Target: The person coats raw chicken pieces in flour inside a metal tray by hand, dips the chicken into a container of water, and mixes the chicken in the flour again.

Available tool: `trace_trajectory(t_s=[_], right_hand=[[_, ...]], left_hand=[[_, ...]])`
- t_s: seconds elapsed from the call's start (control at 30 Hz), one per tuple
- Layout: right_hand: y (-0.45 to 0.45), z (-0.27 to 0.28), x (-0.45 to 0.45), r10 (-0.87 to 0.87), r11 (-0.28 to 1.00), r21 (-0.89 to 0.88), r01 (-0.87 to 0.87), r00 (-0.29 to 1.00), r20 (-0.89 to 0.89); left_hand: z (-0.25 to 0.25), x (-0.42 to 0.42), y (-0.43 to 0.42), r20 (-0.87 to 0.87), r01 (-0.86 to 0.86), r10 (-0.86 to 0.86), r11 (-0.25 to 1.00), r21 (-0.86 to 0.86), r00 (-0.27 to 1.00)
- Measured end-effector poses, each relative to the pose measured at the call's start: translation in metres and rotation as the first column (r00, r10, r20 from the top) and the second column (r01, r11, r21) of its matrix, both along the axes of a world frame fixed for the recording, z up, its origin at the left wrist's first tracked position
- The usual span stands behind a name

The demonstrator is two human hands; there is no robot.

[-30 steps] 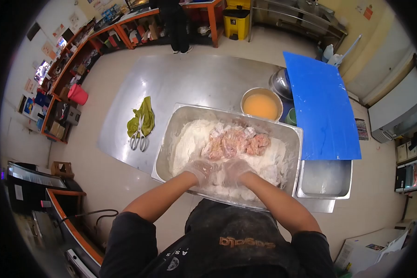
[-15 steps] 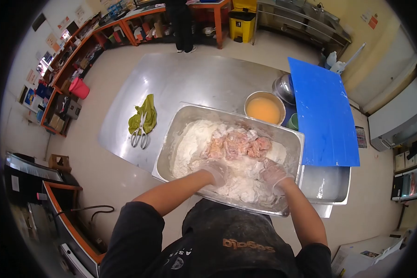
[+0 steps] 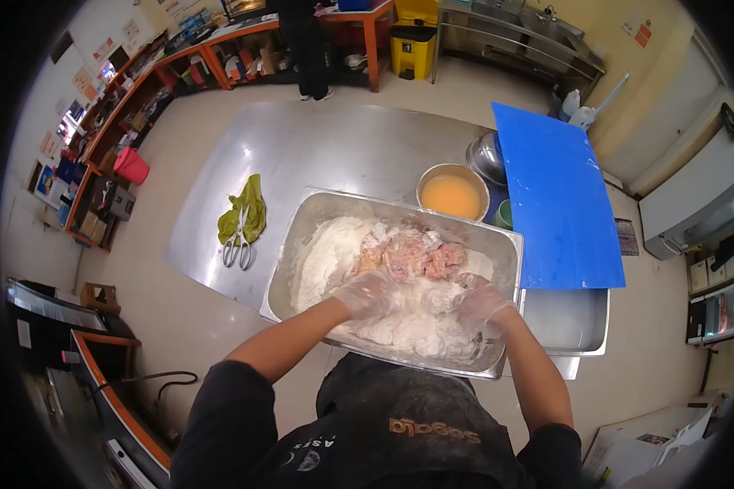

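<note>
Both hands wear clear plastic gloves and work inside a deep steel pan (image 3: 289, 269). White flour (image 3: 322, 261) lies heaped along its left side and front. Pieces of raw pale-pink meat, looking like chicken (image 3: 412, 254), lie on the flour toward the back. My left hand (image 3: 369, 295) rests on the flour at the near edge of the meat, its fingers stretched out and partly dusted over. At the pan's right side, my right hand (image 3: 483, 300) touches a floured lump (image 3: 436, 297); its fingertips are hidden by flour, so its grip is unclear.
Scissors (image 3: 238, 240) lie on a green cloth (image 3: 253, 204) on the steel table (image 3: 334, 138). Behind the pan stand a bowl of orange liquid (image 3: 453, 196) and a metal bowl (image 3: 488, 156). A blue board (image 3: 559, 204) partly covers another pan (image 3: 567, 322). A person (image 3: 306, 49) stands at the far counter.
My left hand has moved forward over the flour, closer to the meat. My right hand stays near the same spot in the pan. The whole view has shifted slightly.
</note>
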State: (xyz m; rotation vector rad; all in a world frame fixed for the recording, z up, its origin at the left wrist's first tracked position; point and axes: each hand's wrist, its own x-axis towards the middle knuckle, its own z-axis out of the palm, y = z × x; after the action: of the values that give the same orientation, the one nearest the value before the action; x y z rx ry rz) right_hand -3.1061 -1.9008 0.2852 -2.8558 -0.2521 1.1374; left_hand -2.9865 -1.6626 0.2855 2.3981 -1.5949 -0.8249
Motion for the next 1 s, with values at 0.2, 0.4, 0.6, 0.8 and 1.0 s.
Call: trace_trajectory(t_s=[0.2,0.4,0.6,0.8,1.0], right_hand=[[-0.004,0.018,-0.024,-0.106,0.917,0.393,0.067,0.991,0.078],[0.051,-0.007,-0.039,0.079,0.988,0.123,-0.098,0.986,0.15],[0.051,0.027,-0.039,-0.019,0.98,0.193,-0.047,0.946,0.325],[0.017,-0.022,-0.03,-0.344,0.917,0.249,0.313,0.934,0.092],[0.001,0.027,-0.028,-0.146,0.985,0.098,0.144,0.989,0.013]], left_hand=[[-0.053,0.031,0.043,-0.788,-0.479,0.187,0.865,-0.152,0.587],[-0.044,-0.011,0.028,-0.573,-0.43,0.33,0.902,-0.045,0.75],[-0.047,-0.028,0.036,0.033,-0.156,0.154,0.982,0.104,0.988],[-0.053,-0.053,0.035,0.244,-0.333,0.334,0.942,-0.047,0.91],[-0.019,-0.015,0.013,0.252,-0.323,0.344,0.938,-0.123,0.905]])
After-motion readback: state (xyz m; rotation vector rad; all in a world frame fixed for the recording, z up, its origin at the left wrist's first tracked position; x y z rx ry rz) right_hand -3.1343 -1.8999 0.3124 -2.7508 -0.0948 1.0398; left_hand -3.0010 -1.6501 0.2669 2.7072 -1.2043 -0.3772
